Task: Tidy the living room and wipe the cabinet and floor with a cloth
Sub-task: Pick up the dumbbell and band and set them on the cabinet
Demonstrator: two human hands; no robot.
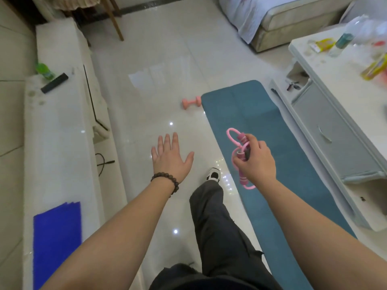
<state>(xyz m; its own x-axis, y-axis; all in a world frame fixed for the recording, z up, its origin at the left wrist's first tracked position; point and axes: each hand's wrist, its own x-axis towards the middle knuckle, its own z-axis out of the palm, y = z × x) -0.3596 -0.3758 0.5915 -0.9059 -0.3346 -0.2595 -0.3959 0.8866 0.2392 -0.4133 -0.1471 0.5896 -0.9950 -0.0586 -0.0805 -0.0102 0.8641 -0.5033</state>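
Note:
My right hand grips a bundled pink jump rope by its handles, held in the air over the teal exercise mat. My left hand is spread flat with straight fingers above the glossy floor, holding nothing; a bead bracelet circles its wrist. A blue cloth lies on the long white cabinet at the lower left. A pink dumbbell lies on the floor at the mat's far left corner.
A green bottle and a black remote sit on the cabinet's far end. A white coffee table with bottles and wrappers stands on the right. A sofa is at the back. My leg and shoe stand between floor and mat.

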